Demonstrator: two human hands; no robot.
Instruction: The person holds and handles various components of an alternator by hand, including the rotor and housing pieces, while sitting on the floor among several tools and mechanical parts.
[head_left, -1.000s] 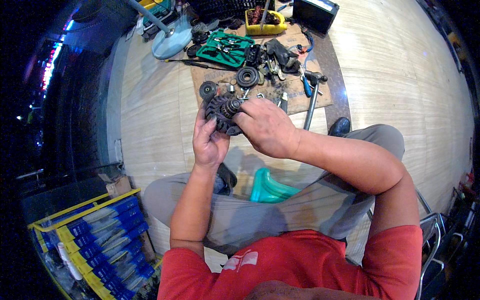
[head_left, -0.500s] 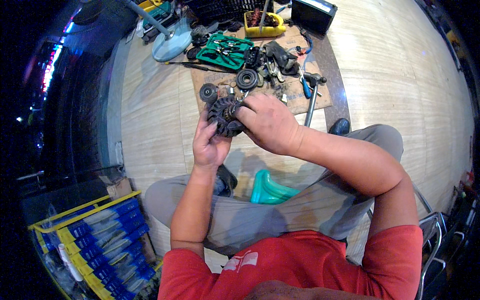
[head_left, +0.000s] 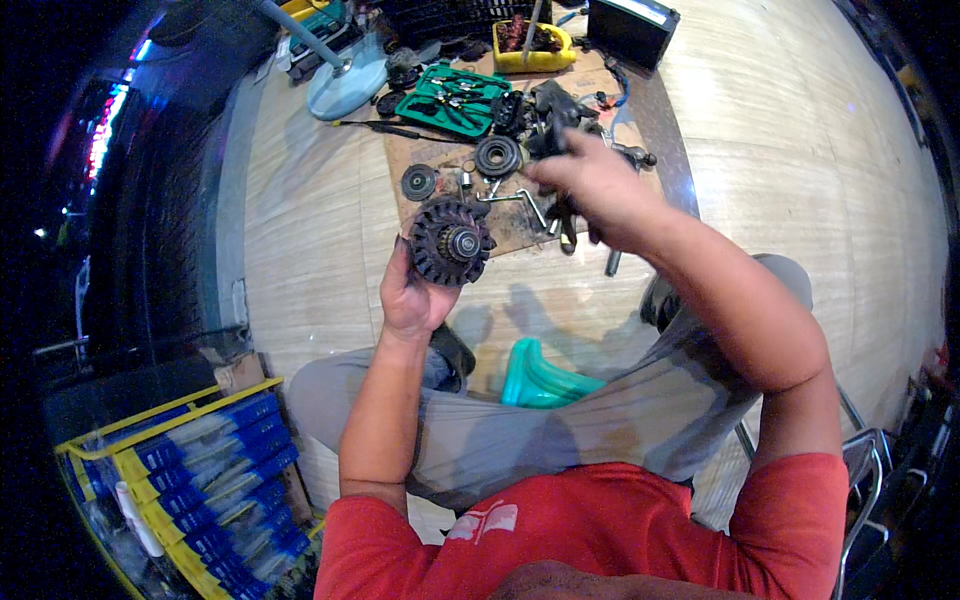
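My left hand holds a dark, round alternator rotor from below, its fan blades and the bearing on its shaft facing up. Off to the right, my right hand is over a cluster of dark tools and parts at the cardboard's right side. Motion blurs its fingers, and whether they grip anything is unclear. A dark-handled tool pokes out beside that hand. Just beyond the rotor lie a small pulley, a black ring-shaped part and a bent metal rod.
Cardboard on the tiled floor carries a green tool case with pliers. Farther back are a yellow container holding reddish windings, a black battery and a pale-blue round base. A hammer is partly hidden by my right arm.
My right hand has left the rotor and moved right, over the tools. The rotor, still in my left hand, now shows its bearing end. The bent rod has come into view.
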